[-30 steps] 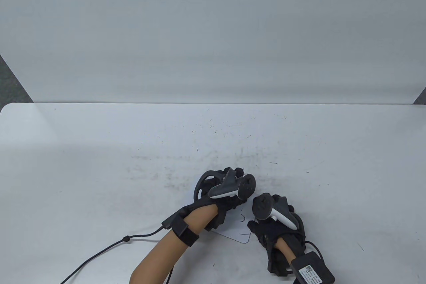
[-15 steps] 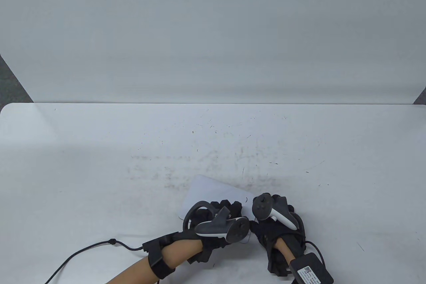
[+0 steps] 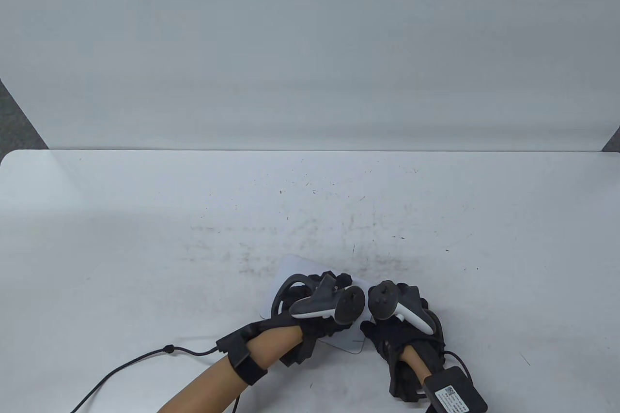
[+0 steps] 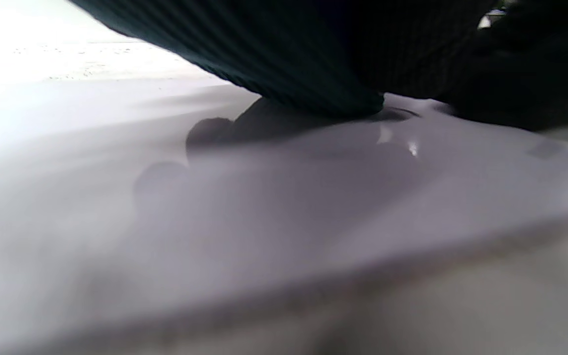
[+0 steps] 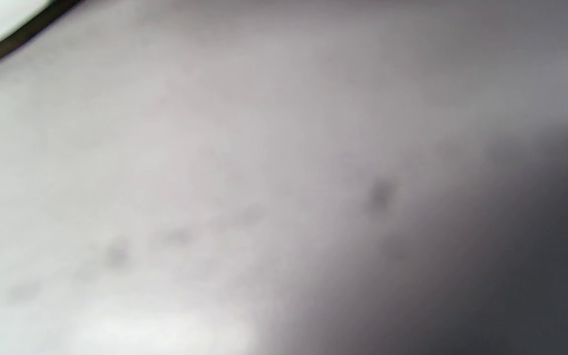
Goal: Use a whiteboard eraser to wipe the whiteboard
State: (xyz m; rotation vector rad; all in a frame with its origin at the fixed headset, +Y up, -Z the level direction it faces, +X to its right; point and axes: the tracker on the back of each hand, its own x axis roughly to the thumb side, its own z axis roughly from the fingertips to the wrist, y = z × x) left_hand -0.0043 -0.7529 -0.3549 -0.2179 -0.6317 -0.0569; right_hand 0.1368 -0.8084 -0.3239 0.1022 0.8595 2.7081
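Observation:
A small white whiteboard (image 3: pixel 289 268) lies on the table near the front edge, mostly covered by my hands. My left hand (image 3: pixel 325 298) is curled over the middle of the board and presses down on it. In the left wrist view a dark ribbed surface (image 4: pixel 284 54), which looks like the eraser under that hand, touches the glossy board (image 4: pixel 313 197). My right hand (image 3: pixel 390 331) lies palm down on the board's right edge. The right wrist view shows only a blurred grey surface.
The white table (image 3: pixel 145 219) carries grey smudges and small dark specks (image 3: pixel 310 229) beyond the board. A black cable (image 3: pixel 145 357) runs from my left wrist to the front left. A white backdrop (image 3: pixel 310 45) stands behind the table.
My left hand slid toward me across the board, then back away a little. My right hand has stayed in place on the board's edge.

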